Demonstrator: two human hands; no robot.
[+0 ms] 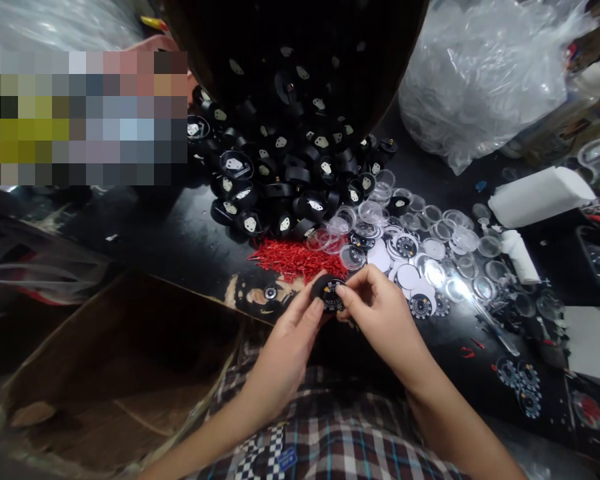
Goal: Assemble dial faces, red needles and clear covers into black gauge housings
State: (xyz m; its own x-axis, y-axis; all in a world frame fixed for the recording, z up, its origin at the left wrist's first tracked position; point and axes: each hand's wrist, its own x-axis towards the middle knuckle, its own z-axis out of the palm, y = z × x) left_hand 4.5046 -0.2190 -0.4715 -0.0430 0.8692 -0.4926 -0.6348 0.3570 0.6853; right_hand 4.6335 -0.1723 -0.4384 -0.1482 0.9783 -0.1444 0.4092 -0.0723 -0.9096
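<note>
My left hand (296,321) is closed around the edge of a small black round case (319,287), held above the front edge of the table. A black dial disc (333,301) with white markings and a small yellow mark lies against the case. My right hand (377,308) pinches this disc at its right side, thumb on its face. Just beyond my hands is a heap of thin red pointers (300,260). To the right of my right hand lie loose dial discs (421,305), some showing plain white backs (379,255).
Many black round cases (250,222) spill from a large dark container (300,40). Clear round covers (465,239) spread rightward. A plastic bag (480,87) and white rolls (543,195) stand at right. A brown open sack (120,373) is below left. A blurred-out person sits beyond the table.
</note>
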